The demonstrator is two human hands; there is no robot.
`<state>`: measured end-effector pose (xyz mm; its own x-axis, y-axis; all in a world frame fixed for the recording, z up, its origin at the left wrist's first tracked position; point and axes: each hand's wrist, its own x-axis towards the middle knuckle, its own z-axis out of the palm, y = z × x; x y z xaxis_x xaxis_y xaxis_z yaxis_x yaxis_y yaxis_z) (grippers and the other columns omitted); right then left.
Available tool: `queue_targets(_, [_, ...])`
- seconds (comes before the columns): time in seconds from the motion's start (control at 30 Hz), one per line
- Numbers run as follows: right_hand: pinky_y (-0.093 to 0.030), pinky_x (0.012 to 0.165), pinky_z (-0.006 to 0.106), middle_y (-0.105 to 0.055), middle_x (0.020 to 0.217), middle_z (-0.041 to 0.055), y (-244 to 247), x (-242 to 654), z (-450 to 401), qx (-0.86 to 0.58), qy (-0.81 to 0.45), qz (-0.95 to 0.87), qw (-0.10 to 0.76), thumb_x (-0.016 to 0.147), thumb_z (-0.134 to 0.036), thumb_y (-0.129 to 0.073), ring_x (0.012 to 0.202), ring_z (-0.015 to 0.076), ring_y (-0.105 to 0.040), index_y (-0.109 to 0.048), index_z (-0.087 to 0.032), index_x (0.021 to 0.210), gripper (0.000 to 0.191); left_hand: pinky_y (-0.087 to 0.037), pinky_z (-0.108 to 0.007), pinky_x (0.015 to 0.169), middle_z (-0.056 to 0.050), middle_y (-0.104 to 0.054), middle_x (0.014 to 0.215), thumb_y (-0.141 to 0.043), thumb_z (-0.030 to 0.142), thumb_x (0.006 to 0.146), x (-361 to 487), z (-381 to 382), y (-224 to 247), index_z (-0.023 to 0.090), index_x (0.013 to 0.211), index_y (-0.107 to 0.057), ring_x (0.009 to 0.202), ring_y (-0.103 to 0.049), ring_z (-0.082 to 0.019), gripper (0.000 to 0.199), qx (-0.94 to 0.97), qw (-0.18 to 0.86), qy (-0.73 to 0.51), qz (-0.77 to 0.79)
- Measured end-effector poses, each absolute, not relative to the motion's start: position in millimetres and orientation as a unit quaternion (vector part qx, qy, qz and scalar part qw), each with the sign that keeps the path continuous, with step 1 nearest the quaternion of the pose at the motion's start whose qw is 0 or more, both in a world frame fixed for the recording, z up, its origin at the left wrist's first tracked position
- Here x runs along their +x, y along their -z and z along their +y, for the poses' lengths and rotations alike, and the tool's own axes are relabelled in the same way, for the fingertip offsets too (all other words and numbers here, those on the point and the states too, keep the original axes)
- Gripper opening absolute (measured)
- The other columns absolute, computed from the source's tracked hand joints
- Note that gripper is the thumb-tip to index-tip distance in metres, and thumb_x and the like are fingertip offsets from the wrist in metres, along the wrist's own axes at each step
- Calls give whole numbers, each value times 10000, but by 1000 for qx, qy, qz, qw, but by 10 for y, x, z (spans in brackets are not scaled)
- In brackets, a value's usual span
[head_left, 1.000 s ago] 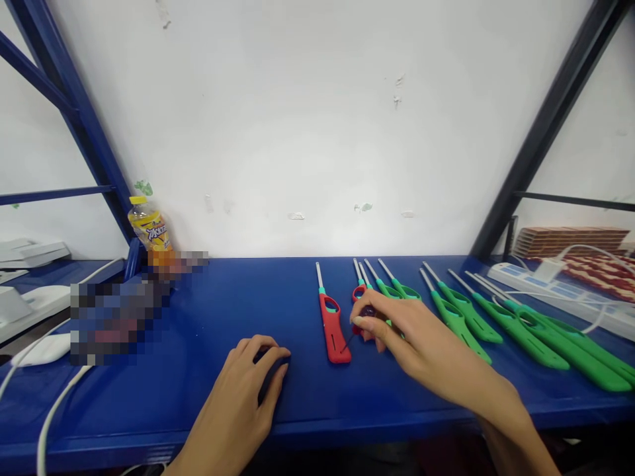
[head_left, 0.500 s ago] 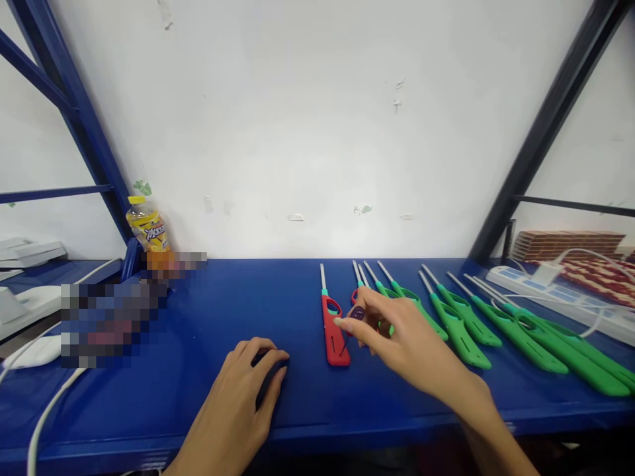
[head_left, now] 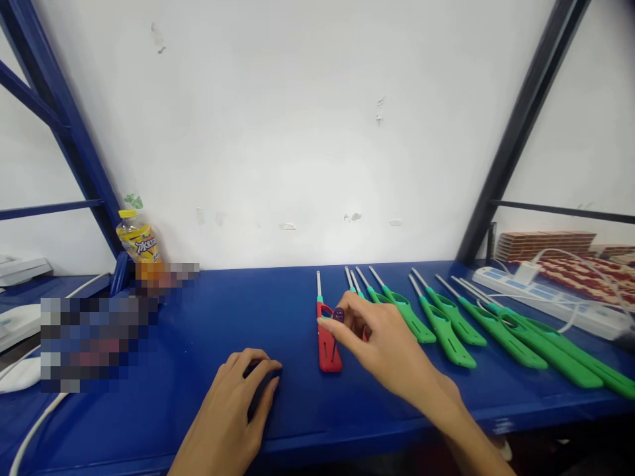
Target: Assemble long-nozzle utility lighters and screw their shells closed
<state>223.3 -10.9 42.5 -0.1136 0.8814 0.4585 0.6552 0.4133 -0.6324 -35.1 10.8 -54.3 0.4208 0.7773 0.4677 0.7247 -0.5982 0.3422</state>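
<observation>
My right hand (head_left: 384, 340) pinches a small screwdriver (head_left: 338, 314) with a dark purple handle. Its thin shaft points down onto the handle of a red gas lighter (head_left: 326, 347), which lies flat with its metal tube toward the wall. Whether the tip sits in a screw hole, I cannot tell. Other lighters behind my right hand are partly hidden, with some red showing under the fingers. To the left of the red lighter, my left hand (head_left: 233, 400) rests on the blue table (head_left: 238, 307), fingers bent and apart, holding nothing.
Several green lighters (head_left: 446, 337) lie in a row to the right. Beyond them are a white power strip (head_left: 550, 301) with cables and a brown stack (head_left: 546, 244). A yellow-capped drink bottle (head_left: 141, 244) stands at the back left, near a blurred-out patch and white devices.
The view has shifted slightly. My right hand has moved a little left over the red lighter, and the screwdriver now stands more upright. My left hand stays resting on the table.
</observation>
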Motion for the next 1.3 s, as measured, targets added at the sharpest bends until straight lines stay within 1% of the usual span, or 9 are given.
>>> queue_targets(0.13, [-391, 549, 249, -618, 617, -64, -454, 2232, -167, -494, -114, -718, 477, 1018, -476, -646, 525, 113, -535, -672, -236, 896, 271, -599, -494, 973, -66, -672, 1205, -490, 391, 1068, -369, 129, 582, 299, 1180, -713, 1089, -674, -279, 266, 835, 43, -307, 454])
queue_targets(0.23, [-492, 696, 232, -757, 827, -42, -381, 2173, -167, -453, -94, -739, 490, 1021, -408, -666, 685, 119, -669, -752, -265, 1019, 167, -587, -517, 1013, -58, -676, 1235, -486, 421, 1069, -387, 160, 636, 323, 1243, -691, 1125, -676, -282, 285, 830, 41, -310, 462])
queue_targets(0.33, [-522, 865, 276, -791, 1065, -14, -223, 2059, -95, -457, -68, -793, 397, 1029, -279, -655, 933, 169, -741, -737, -310, 1233, 222, -586, -530, 1029, -43, -679, 1259, -463, 436, 1078, -401, 191, 684, 369, 1378, -594, 1166, -673, -278, 334, 814, 35, -337, 472])
queue_targets(0.43, [-533, 853, 314, -759, 1171, 6, -103, 1967, -28, -473, -52, -833, 281, 1035, -157, -578, 994, 203, -741, -646, -344, 1393, 409, -616, -502, 993, -38, -667, 1285, -431, 435, 1089, -404, 199, 699, 414, 1493, -469, 1179, -678, -265, 406, 805, 27, -355, 475])
queue_targets(0.57, [-529, 879, 333, -759, 1115, 1, -96, 1966, 7, -485, -40, -833, 262, 1067, -267, -561, 1009, 210, -722, -693, -321, 1274, 252, -620, -482, 1003, -43, -627, 1351, -413, 424, 1094, -405, 188, 708, 442, 1549, -398, 1214, -670, -254, 455, 813, 20, -352, 464])
queue_targets(0.7, [-494, 999, 319, -763, 1064, 2, -93, 2017, 61, -478, -23, -841, 254, 1075, -361, -575, 1088, 196, -674, -731, -254, 1097, 191, -620, -501, 1007, -42, -592, 1387, -430, 416, 1085, -422, 200, 755, 452, 1501, -466, 1232, -664, -262, 419, 816, -2, -350, 460])
queue_targets(0.93, [-535, 980, 431, -743, 1099, 87, 35, 2033, 154, -513, -1, -836, 196, 1042, -367, -629, 1118, 282, -657, -740, -194, 1088, 211, -664, -467, 923, -38, -597, 1342, -447, 439, 1068, -384, 210, 727, 426, 1406, -564, 1147, -711, -253, 358, 801, 2, -368, 473])
queue_targets(1.07, [-551, 965, 434, -739, 1119, 125, 71, 2059, 200, -551, 12, -814, 182, 1045, -349, -620, 1180, 313, -634, -734, -157, 1134, 240, -664, -468, 927, -42, -603, 1329, -452, 449, 1058, -367, 196, 691, 399, 1367, -607, 1127, -722, -255, 350, 795, 8, -374, 477])
queue_targets(1.3, [-474, 1093, 485, -750, 1184, 101, 50, 2122, 213, -574, 27, -796, 188, 1064, -382, -588, 1187, 296, -653, -733, -189, 1205, 280, -669, -424, 919, -44, -619, 1321, -488, 437, 1048, -423, 239, 719, 402, 1358, -640, 1127, -732, -254, 348, 804, 8, -368, 468])
